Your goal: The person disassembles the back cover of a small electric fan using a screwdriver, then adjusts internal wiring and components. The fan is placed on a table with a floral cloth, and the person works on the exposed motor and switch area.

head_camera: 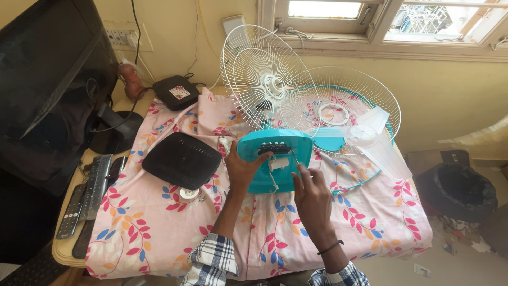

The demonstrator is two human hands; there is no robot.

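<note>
I worked at a table covered by a pink floral cloth (159,222). The turquoise fan base (275,159) stood near the middle of the cloth, its row of dark buttons (273,148) facing me.

My left hand (242,168) gripped the left edge of the fan base, thumb on its front face beside the buttons, fingers wrapped behind it. My right hand (312,196) was at the lower right of the base, with the fingertips (299,168) pinched on a thin metal tool or wire (294,157) that reached up to the button row; which of the two it was, I could not tell.

The rear wire guard (264,77) rose upright directly behind the base, with the white motor hub (274,86) at its centre. The front wire guard (352,108) leaned to its right, and the clear fan blade (378,137) lay against it. A turquoise trim ring (360,182) rested on the cloth just right of the base.

A black router (181,160) lay on the cloth to the left, well apart from my left hand. A monitor (50,85) stood at the far left.
</note>
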